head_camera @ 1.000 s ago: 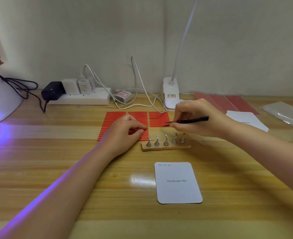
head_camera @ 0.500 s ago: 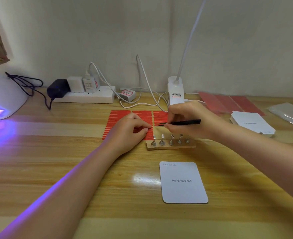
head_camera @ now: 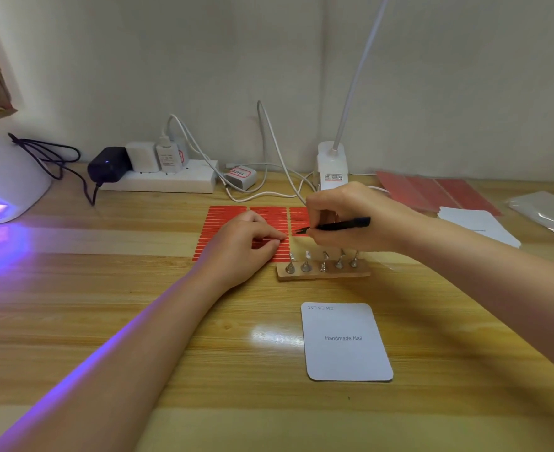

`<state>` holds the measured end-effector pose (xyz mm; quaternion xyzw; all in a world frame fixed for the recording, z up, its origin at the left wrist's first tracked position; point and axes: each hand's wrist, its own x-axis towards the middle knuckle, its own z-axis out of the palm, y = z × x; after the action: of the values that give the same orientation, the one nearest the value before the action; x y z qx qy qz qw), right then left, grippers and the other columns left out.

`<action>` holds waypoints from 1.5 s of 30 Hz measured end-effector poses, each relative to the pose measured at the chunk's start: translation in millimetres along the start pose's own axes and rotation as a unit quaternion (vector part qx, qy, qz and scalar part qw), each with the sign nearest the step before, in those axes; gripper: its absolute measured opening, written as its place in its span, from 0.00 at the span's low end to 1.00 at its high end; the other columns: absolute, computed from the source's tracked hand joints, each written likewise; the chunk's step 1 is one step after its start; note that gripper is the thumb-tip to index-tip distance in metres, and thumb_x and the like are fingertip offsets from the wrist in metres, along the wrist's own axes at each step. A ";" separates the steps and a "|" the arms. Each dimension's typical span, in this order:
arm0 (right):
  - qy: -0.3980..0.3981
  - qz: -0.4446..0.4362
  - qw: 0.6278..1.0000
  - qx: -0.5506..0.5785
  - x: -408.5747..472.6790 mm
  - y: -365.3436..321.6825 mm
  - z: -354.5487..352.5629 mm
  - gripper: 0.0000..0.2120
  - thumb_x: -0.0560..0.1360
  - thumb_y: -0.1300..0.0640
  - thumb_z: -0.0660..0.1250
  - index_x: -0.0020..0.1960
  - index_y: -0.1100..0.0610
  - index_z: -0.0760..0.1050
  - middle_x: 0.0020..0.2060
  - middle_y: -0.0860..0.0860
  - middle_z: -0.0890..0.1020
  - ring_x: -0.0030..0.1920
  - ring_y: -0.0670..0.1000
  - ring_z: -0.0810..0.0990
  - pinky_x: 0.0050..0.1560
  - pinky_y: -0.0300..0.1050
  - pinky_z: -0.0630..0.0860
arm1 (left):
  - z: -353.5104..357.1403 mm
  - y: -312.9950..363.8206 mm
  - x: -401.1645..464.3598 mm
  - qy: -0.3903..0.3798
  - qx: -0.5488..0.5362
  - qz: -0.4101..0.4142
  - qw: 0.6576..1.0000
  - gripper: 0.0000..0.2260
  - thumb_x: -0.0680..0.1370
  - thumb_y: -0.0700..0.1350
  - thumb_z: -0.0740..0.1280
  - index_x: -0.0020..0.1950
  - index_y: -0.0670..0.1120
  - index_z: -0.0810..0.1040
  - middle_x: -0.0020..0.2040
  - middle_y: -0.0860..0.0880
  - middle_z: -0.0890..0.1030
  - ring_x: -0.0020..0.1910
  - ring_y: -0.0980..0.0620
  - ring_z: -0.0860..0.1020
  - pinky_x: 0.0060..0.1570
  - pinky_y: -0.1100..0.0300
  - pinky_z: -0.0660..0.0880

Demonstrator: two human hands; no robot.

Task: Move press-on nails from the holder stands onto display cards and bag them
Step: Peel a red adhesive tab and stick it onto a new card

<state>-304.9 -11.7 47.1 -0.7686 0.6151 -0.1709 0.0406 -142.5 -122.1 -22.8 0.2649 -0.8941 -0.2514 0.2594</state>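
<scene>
L hand is pressing down on the red sheet of thin adhesive strips, fingers curled w/ thumb and forefinger pinching at a strip edge. R hand is closed round slim black tweezers, tips pointing at the sheet's right column. The small pale press-on nails are sitting on five metal holder stands on a wooden strip base, just in front of the R hand. The white rounded display card is lying bare on the wooden worktop, nearer the person.

Risks, as I judge: R wrist is hovering right over the stands, so a dip could knock nails off; a peeled strip could curl and stick to itself or the tweezers.

Card text: "Handmade Nail", plus "XS S M" boxes at top left. Charger labels too small to read.
</scene>
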 end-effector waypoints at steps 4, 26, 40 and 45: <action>0.011 0.001 1.000 0.020 -2.7 0.2 2.0 0.09 0.72 0.64 0.69 0.37 0.55 0.72 0.30 0.46 0.76 0.33 0.41 0.72 0.32 0.27 0.65 | -0.1 0.2 0.3 0.002 0.001 -0.001 1.000 0.09 0.76 0.43 0.66 0.54 0.50 0.82 0.43 0.61 0.70 0.45 0.62 0.70 0.42 0.74 0.65; 0.027 0.009 0.999 0.030 -1.5 -1.3 5.7 0.14 0.71 0.67 0.66 0.37 0.49 0.68 0.30 0.50 0.75 0.30 0.47 0.71 0.31 0.33 0.65 | 0.1 0.0 0.1 0.002 -0.001 0.002 1.000 0.08 0.76 0.43 0.67 0.53 0.49 0.82 0.42 0.61 0.70 0.42 0.65 0.70 0.41 0.79 0.64; 0.235 0.182 0.902 0.313 -33.1 21.3 7.6 0.12 0.73 0.71 0.64 0.37 0.56 0.70 0.28 0.49 0.79 0.29 0.46 0.79 0.32 0.38 0.77 | 0.9 -1.3 0.0 0.002 0.000 -0.006 1.000 0.08 0.76 0.43 0.67 0.54 0.51 0.82 0.43 0.61 0.70 0.44 0.67 0.70 0.42 0.81 0.63; 0.339 0.235 0.817 0.403 -50.9 24.5 8.4 0.12 0.74 0.71 0.64 0.38 0.57 0.69 0.23 0.46 0.80 0.27 0.42 0.79 0.31 0.33 0.76 | 0.0 0.1 -0.8 0.003 0.007 -0.003 1.000 0.08 0.76 0.43 0.66 0.54 0.50 0.82 0.44 0.62 0.70 0.44 0.68 0.70 0.42 0.78 0.65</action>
<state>-334.5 30.0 21.7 -0.4091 0.6281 -0.6383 0.1750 -141.9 -121.6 -23.0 0.2698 -0.8945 -0.2447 0.2592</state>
